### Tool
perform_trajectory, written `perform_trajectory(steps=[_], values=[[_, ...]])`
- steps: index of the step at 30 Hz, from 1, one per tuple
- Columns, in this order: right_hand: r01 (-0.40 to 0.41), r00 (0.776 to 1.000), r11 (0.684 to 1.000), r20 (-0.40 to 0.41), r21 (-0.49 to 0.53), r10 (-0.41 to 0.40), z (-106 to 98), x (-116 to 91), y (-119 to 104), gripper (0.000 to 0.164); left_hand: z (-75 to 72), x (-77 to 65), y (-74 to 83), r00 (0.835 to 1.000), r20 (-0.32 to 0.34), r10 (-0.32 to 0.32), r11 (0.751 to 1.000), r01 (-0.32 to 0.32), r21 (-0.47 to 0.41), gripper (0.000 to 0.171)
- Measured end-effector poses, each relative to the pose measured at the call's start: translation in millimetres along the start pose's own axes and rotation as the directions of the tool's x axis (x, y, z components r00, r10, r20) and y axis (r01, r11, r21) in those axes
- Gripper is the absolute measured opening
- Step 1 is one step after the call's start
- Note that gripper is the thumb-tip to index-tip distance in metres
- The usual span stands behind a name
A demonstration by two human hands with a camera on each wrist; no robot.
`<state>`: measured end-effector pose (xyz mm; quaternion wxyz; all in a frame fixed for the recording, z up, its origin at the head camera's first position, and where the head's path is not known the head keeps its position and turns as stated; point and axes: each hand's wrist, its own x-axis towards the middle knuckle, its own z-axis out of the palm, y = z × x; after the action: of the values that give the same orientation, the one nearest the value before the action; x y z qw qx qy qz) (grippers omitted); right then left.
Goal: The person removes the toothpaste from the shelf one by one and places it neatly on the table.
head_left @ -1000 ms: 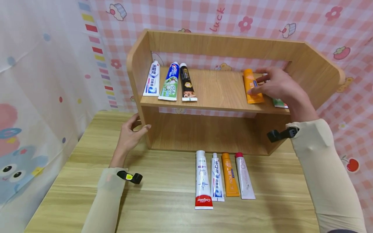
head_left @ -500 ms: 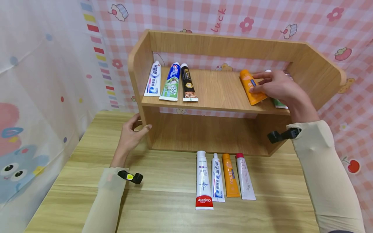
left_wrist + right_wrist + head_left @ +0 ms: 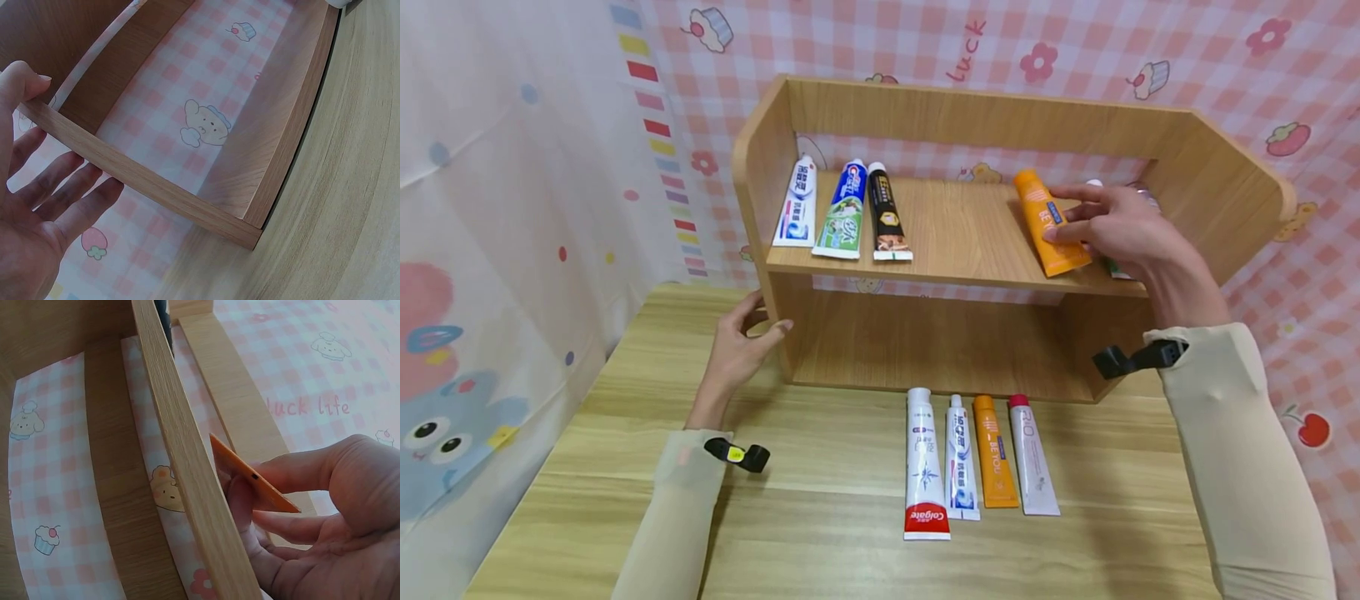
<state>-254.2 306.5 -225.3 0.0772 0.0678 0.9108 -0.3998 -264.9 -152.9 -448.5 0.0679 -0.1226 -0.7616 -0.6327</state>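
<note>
My right hand [image 3: 1131,229] pinches an orange toothpaste tube [image 3: 1036,207] between thumb and fingers over the right part of the upper shelf [image 3: 962,225]. The tube leans with its cap up and to the left. Its flat orange end [image 3: 259,484] shows in the right wrist view, close to the shelf board's front edge. Behind this hand lie more tubes, mostly hidden; a white cap [image 3: 1094,182] peeks out. My left hand [image 3: 735,350] grips the left side panel of the wooden shelf unit, thumb on the inner side and fingers [image 3: 87,203] against the outer side.
On the upper shelf's left lie a white tube [image 3: 796,204], a green-blue Crest tube [image 3: 844,208] and a black tube [image 3: 887,212]. Several tubes lie in a row on the table before the unit, among them a white-red Colgate tube [image 3: 925,467] and an orange tube [image 3: 995,454].
The orange tube in my right hand has tilted, its cap end shifting left and its flat end coming slightly forward and right. My left hand keeps its grip on the panel.
</note>
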Motion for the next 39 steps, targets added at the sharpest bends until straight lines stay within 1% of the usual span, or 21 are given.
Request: perform_trajectory(steps=[4, 8, 12, 16, 21, 24, 30, 39], values=[[0.011, 1.000, 0.999, 0.009, 0.046, -0.011, -0.1, -1.6, 3.8, 0.077, 0.3, -0.3, 0.6, 1.000, 0.001, -0.001, 1.000, 0.001, -0.001, 0.060], [0.008, 1.000, 0.998, 0.013, 0.067, -0.009, -0.9, -3.7, 7.2, 0.077, 0.3, -0.2, 0.7, 1.000, 0.000, 0.005, 1.000, -0.005, -0.006, 0.060], [0.021, 1.000, 0.996, 0.015, 0.083, -0.023, -1.8, -5.9, 10.1, 0.076, 0.3, 0.2, 0.4, 1.000, 0.001, 0.011, 1.000, -0.011, -0.009, 0.060], [0.036, 0.999, 0.997, 0.008, 0.071, -0.037, -1.9, -8.8, 12.4, 0.076, 0.2, 0.2, 0.6, 1.000, 0.003, 0.014, 1.000, -0.014, -0.006, 0.060], [0.069, 0.998, 0.997, -0.015, 0.022, -0.069, -1.0, -13.0, 15.0, 0.075, 0.5, 0.0, 0.6, 1.000, 0.002, 0.013, 1.000, -0.013, -0.004, 0.059], [0.086, 0.996, 0.996, -0.021, 0.018, -0.085, 0.3, -16.6, 16.2, 0.075, 0.7, 0.2, 0.2, 1.000, 0.002, 0.017, 1.000, -0.017, -0.007, 0.059], [0.092, 0.996, 0.993, -0.014, 0.071, -0.091, 3.0, -22.9, 18.3, 0.074, 0.5, -0.1, 0.0, 1.000, 0.004, 0.015, 1.000, -0.015, -0.008, 0.060], [0.136, 0.991, 0.974, -0.023, 0.182, -0.134, 8.8, -34.1, 19.4, 0.072, 0.7, -0.2, 0.4, 1.000, 0.003, 0.014, 1.000, -0.014, -0.005, 0.060]])
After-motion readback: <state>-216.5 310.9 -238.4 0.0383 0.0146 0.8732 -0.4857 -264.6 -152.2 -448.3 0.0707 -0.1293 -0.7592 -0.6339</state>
